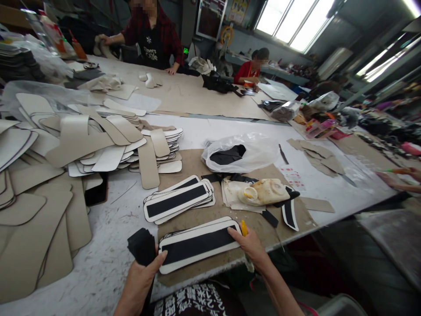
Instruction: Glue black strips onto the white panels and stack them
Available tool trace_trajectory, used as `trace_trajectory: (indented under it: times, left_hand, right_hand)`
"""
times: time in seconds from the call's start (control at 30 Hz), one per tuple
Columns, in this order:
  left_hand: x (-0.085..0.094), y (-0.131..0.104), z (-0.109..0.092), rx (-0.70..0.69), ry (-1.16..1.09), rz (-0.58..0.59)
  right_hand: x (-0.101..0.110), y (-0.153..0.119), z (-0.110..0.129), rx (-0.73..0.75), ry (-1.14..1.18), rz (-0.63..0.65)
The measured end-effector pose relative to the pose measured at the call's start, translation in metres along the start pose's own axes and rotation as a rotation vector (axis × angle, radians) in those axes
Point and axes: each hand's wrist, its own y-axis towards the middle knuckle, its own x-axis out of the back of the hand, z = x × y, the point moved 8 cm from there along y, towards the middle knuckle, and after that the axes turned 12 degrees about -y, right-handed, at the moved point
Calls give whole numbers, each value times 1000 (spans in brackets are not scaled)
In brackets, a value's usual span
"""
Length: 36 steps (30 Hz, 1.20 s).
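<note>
– Where's the panel [200,244]?

– Between my left fingers [161,259] and right fingers [234,233], on top of a stack [197,230] at the near edge of the counter [112,237], over a brown mat [190,162]. It's pale, with a black band along the middle. Each thumb rests on its own end of it

– Are your fingers closed?

– My left ones grip a bundle of black strips [140,246]; my right ones curl round a yellow stick [244,228]. I can't tell how far either set reaches beneath the panel

– What's around it?

– Just behind, more panels [177,202] with the same band; right of those, a stained bottle [265,192], and farther back a clear bag [263,153] with black pieces [226,155] inside

– Any writing?

– Little I can read. Across the counter, a co-worker's apron [154,41] carries a white emblem above two lines of lettering, the lower perhaps "Chile". My dark top [197,300] has large white Chinese characters, too skewed to make out in full. A sheet [292,177] right of the bag bears red print, too small to read
</note>
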Motion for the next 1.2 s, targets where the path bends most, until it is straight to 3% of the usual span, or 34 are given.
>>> trace_trajectory:
  times: [0.23, 0.37, 0.53, 0.67, 0.8, 1.07, 1.2]
  left_hand:
    - [5, 3, 2, -33, 49, -14]
    - [3, 4, 4, -21, 45, 22]
    - [-4, -5, 0, 86, -151, 13]
    - [-14, -14, 3, 209, -301, 52]
    - [-21, -18, 7, 321, -384, 55]
    - [-22, -11, -15, 120, -275, 8]
    - [-23, -6, -12, 92, -239, 56]
  right_hand:
    - [6, -6, 16, 86, -42, -36]
    - [5, -6, 12, 92, -1, -28]
    - [0, -9, 0, -67, 299, 45]
    - [-7, -18, 12, -128, 594, 158]
    - [-7, -19, 21, -141, 643, 188]
    - [-1, -10, 11, -83, 619, 116]
    - [-2, -8, 3, -97, 489, 89]
